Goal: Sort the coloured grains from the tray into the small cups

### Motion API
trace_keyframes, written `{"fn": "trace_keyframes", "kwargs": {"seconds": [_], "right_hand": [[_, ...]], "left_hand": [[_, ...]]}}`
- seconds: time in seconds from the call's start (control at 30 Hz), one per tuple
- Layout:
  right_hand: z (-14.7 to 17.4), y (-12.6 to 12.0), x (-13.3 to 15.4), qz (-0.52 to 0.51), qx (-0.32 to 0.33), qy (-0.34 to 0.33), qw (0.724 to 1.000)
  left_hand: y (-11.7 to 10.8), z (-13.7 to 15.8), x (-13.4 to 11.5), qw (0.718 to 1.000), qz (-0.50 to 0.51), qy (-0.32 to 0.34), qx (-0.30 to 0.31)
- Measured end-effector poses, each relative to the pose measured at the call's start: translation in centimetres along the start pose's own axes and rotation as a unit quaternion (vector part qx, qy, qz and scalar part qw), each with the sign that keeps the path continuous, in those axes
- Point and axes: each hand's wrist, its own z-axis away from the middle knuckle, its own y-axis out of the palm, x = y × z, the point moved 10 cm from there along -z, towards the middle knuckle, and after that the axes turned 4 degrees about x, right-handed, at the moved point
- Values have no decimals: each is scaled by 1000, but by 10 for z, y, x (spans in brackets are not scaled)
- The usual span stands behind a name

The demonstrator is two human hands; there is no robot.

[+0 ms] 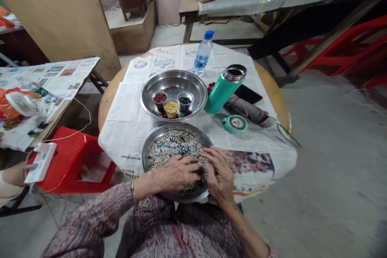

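Observation:
A metal basin (146, 150) at the table's near edge holds mixed pale grains with dark, yellow and red beans among them. My left hand (177, 174) reaches across its near part, fingers apart and bent down toward the grains; the thumb is hidden. Over the right rim is my right hand (220, 177), with its fingers spread and their tips above the grains. Beyond it, a second metal basin (193, 84) contains a cup of red beans (160, 97), a cup of yellow beans (171, 107) and a cup of black beans (184, 100). Some loose beans lie beside these cups.
Newspaper (121, 113) covers the round table. Right of the basins stand a green flask (223, 90) without its lid, a green lid (235, 123) and a dark folded umbrella-like bundle (249, 109). A water bottle (202, 54) is behind. A red stool (72, 161) stands left.

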Motion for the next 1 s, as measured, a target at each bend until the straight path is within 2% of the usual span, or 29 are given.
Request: {"fn": "trace_keyframes", "kwargs": {"seconds": [0.1, 0.2, 0.27, 0.33, 0.43, 0.57, 0.7, 0.83, 0.9, 1.0], "right_hand": [[0, 0, -1, -2, -4, -3, 1000], [-1, 0, 1, -6, -10, -15, 1000], [-2, -1, 2, -7, -13, -21, 1000], [-2, -2, 2, -5, -16, -23, 1000], [-2, -2, 2, -3, -16, -23, 1000], [-1, -2, 3, 0, -15, -23, 1000], [-1, -2, 4, 3, -17, -23, 1000], [-1, -3, 3, -4, -21, -19, 1000], [0, -4, 3, -9, -24, -15, 1000], [0, -5, 2, -9, -30, -5, 999]], "left_hand": [[-9, -7, 27, 998, -47, -40, -18], [-19, 4, 68, 985, -59, -162, -24], [-25, 20, 84, 970, -56, -234, -35], [-29, 39, 87, 957, -47, -284, -46], [-23, 58, 75, 946, -15, -323, -35], [-4, 54, 53, 949, 35, -313, 3], [9, 24, 53, 954, 118, -276, -10], [-6, -8, 59, 958, 182, -194, -106], [-17, -16, 61, 964, 153, -173, -132], [-26, -17, 66, 970, 66, -199, -124]]}}
